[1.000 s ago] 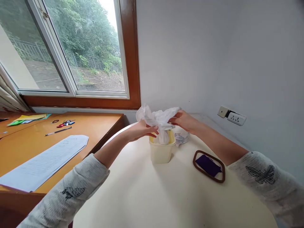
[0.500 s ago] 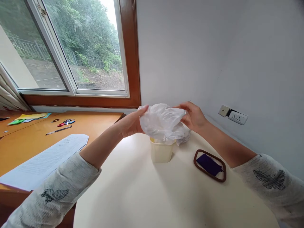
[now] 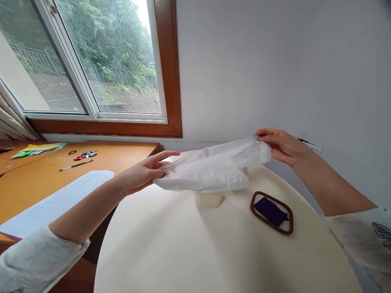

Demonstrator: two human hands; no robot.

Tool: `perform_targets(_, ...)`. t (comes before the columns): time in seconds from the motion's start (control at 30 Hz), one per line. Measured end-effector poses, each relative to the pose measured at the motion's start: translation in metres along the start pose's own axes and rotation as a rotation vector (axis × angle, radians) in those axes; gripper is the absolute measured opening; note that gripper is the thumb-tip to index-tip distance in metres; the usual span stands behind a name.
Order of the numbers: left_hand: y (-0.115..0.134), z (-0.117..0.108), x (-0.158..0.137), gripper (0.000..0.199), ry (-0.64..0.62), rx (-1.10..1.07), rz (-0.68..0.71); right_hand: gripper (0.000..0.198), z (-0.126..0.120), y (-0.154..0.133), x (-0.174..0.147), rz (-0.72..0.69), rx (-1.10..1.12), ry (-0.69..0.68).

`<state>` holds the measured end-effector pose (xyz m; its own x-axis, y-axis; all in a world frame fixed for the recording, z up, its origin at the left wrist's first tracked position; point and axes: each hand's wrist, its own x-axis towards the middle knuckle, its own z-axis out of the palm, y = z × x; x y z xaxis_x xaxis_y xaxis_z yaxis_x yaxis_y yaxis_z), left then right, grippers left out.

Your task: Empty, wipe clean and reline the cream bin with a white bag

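Observation:
A white translucent plastic bag [image 3: 210, 169] is stretched sideways between my two hands, above the round table. My left hand [image 3: 149, 169] grips its left end with thumb and fingers. At the other end, my right hand [image 3: 281, 144] pinches the bag's upper right edge. Below the bag stands a cream plastic bin [image 3: 208, 200]; its upper part and rim are hidden behind the bag. To the right on the table lies a brown rounded frame [image 3: 255, 209] with a dark purple cloth [image 3: 271, 211] inside it.
The white round table [image 3: 171, 248] fills the lower middle. On the left, a wooden desk [image 3: 128, 152] carries paper sheets [image 3: 61, 199], a pen [image 3: 76, 165], keys [image 3: 86, 155] and coloured papers [image 3: 39, 149]. A wall and a window stand behind.
My hands have moved apart, left hand leftward and right hand rightward. The bunched bag is now drawn out wide between them. The bin and the brown frame have stayed in place.

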<state>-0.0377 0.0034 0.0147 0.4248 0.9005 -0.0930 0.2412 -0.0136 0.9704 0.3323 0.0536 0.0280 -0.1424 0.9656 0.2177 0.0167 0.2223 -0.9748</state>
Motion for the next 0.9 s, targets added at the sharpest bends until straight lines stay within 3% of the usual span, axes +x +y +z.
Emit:
perform_targets(0.17,-0.009,-0.003,-0.009,0.058,-0.073,0.291,-0.041,0.017,-0.015,0.009,-0.008,0.068,-0.261,-0.056)
perform_targets(0.27,-0.02,-0.005,-0.004,0.049,-0.061,0.456,-0.056,0.013,-0.006,0.016,-0.007,-0.004,-0.525,0.04)
perform_targets(0.4,-0.024,-0.003,0.003,0.047,-0.033,0.499,-0.062,0.025,0.022,0.015,-0.017,-0.386,-0.772,0.332)
perform_targets(0.47,-0.02,0.006,0.003,0.056,-0.019,0.526,-0.062,0.025,0.041,0.012,-0.029,-0.602,-0.814,0.37)
perform_targets(0.57,-0.015,0.034,0.004,0.076,-0.01,0.656,-0.02,0.025,0.068,0.012,-0.049,-0.758,-0.901,0.184)
perform_targets(0.67,-0.022,0.069,0.01,0.089,0.043,0.971,0.182,0.044,0.085,0.019,-0.062,-0.685,-1.005,-0.095)
perform_targets(0.73,-0.03,0.086,0.017,0.07,0.107,1.133,0.284,0.069,0.089,0.027,-0.066,-0.592,-1.052,-0.253)
perform_targets(0.8,-0.035,0.092,0.022,0.033,0.146,1.198,0.341,0.09,0.086,0.036,-0.069,-0.506,-1.094,-0.381)
perform_targets(0.87,-0.034,0.091,0.024,0.008,0.17,1.179,0.381,0.098,0.082,0.044,-0.07,-0.448,-1.14,-0.449)
perform_targets(0.9,-0.031,0.089,0.023,0.005,0.18,1.136,0.398,0.095,0.079,0.047,-0.07,-0.433,-1.161,-0.445)
